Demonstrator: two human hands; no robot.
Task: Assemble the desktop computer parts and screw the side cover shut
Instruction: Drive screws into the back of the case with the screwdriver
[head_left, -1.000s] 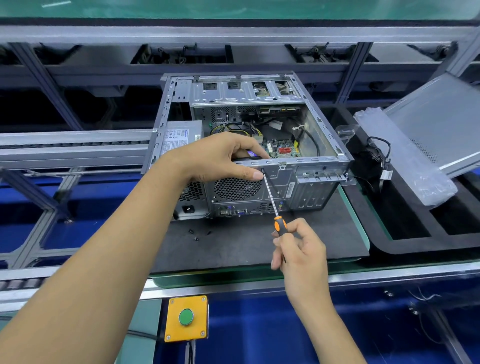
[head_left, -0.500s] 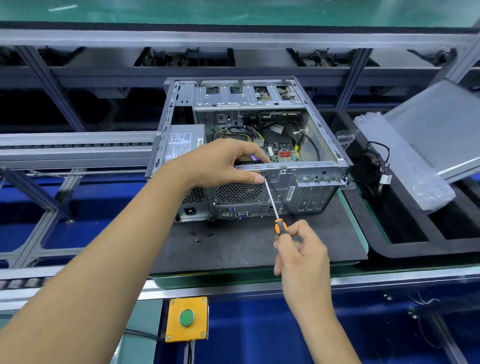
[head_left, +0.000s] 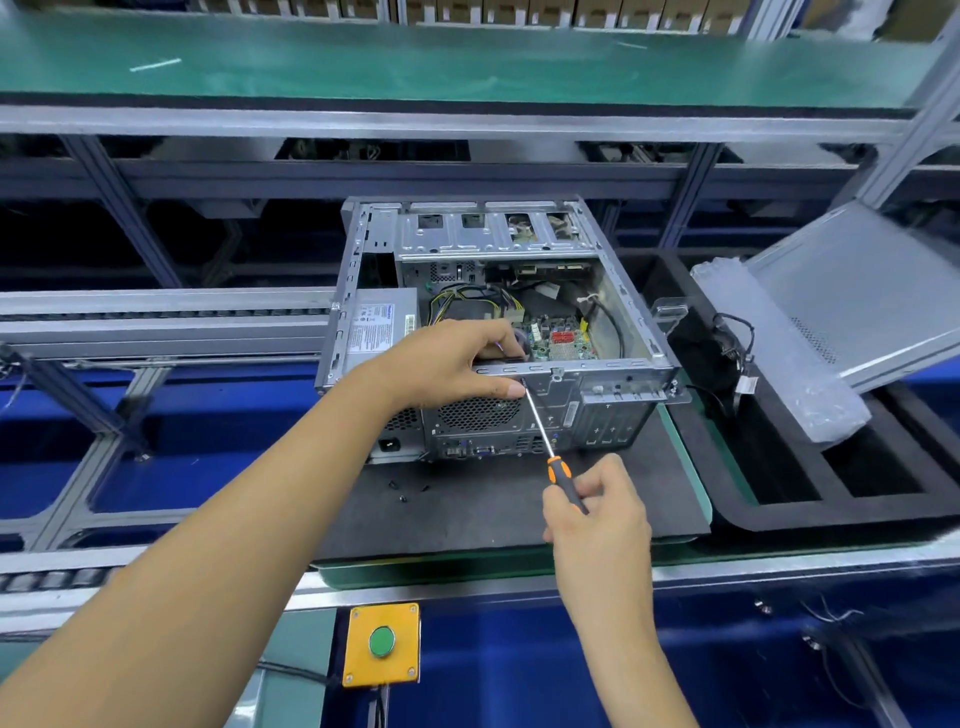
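Head view. Computer case (head_left: 519, 332) lying on its side on a dark mat (head_left: 467, 509), open side up, rear panel facing the camera; mat resting on the desk (head_left: 519, 571) at the front of the line. Inside the case: power supply (head_left: 382, 325) at the left, circuit board (head_left: 558, 338) with a red part further right, yellow and black cables (head_left: 467, 301) between them.

Left hand (head_left: 447, 364) draped over the near top edge of the case, fingers curled down inside, thumb pressed along the rear panel with its tip right beside the screwdriver's tip. Right hand (head_left: 597, 514) closed around the orange and black handle of a screwdriver (head_left: 545, 441), lower and nearer the camera; shaft slanting up and left, tip touching the rear panel just above the round fan grille (head_left: 478, 413).

Three small dark screws (head_left: 402, 491) loose on the mat, below the left end of the rear panel.

Side cover (head_left: 857, 291) well apart at the right, tilted, propped over a black foam tray (head_left: 779, 499), with a clear plastic bag (head_left: 779, 353) lying against it.

Yellow box with a green button (head_left: 383, 642) on the desk's front face.
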